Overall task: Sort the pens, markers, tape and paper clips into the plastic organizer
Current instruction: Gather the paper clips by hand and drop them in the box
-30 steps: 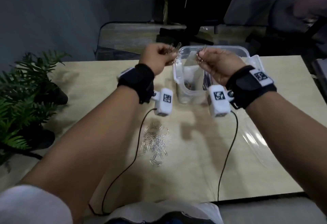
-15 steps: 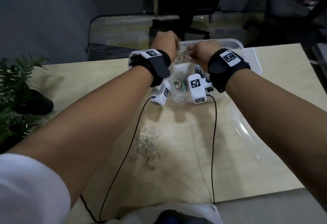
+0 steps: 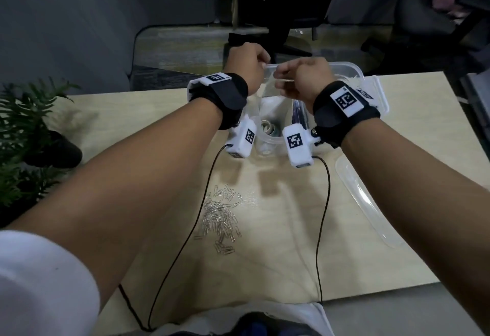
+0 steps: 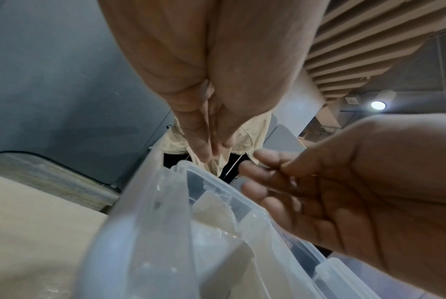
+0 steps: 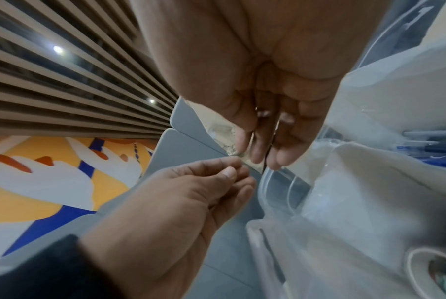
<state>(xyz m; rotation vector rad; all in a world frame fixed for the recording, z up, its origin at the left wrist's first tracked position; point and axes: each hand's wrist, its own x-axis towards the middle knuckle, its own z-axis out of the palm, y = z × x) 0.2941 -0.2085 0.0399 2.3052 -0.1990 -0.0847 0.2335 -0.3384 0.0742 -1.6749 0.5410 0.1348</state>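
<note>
A clear plastic organizer stands at the table's far side. Tape rolls and blue pens lie inside it. My left hand hovers over its far left rim, fingers and thumb bunched downward, pinching paper clips that are almost hidden. My right hand is beside it over the box. Its fingers point down with glints of paper clips held between them. A loose pile of paper clips lies on the table below my forearms.
The organizer's clear lid lies flat on the table to the right. A potted fern stands at the left edge. Two black cables hang from my wrists across the clip pile area. A chair is beyond the table.
Both hands moved forward and closer together, from in front of the organizer to over its far left part. The clips that stuck out of both fists no longer show in the head view.
</note>
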